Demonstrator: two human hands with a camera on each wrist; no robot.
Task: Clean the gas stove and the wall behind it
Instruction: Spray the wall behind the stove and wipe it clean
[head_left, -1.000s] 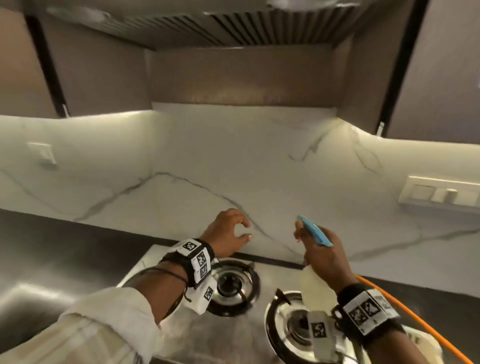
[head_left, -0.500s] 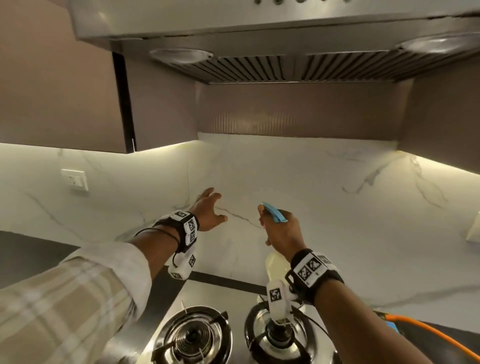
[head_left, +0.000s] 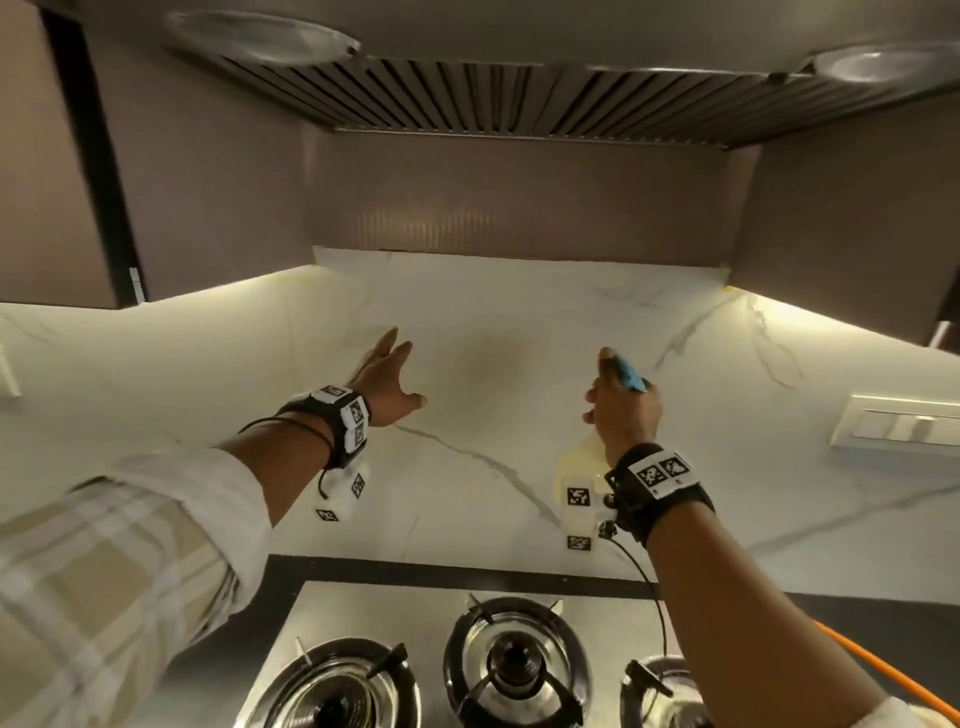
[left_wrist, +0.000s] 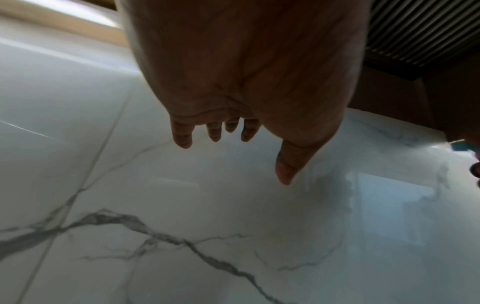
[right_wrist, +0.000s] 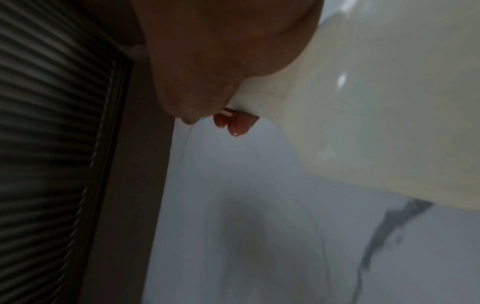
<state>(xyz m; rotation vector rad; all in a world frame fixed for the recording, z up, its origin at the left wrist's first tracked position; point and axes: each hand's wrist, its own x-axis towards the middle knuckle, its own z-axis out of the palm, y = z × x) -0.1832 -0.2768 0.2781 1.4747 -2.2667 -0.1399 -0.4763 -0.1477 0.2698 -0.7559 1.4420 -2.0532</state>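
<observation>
Both hands have risen up the white grey-veined marble wall (head_left: 467, 467): left hand (head_left: 387, 382) spread, right hand (head_left: 626, 410) gripping a translucent blue-triggered spray bottle (right_wrist: 376, 102). No writing readable. Steel gas stove (head_left: 415, 613) lies below.

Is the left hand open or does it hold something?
Open: the left hand has straight, spread fingers and holds nothing before the wall.

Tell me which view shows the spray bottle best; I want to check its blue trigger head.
The head view: the spray bottle appears in the right hand, blue head above the fist, pale body below. The right wrist view shows only its blurred pale body. The left wrist view catches just a blue sliver at the frame edge.
</observation>
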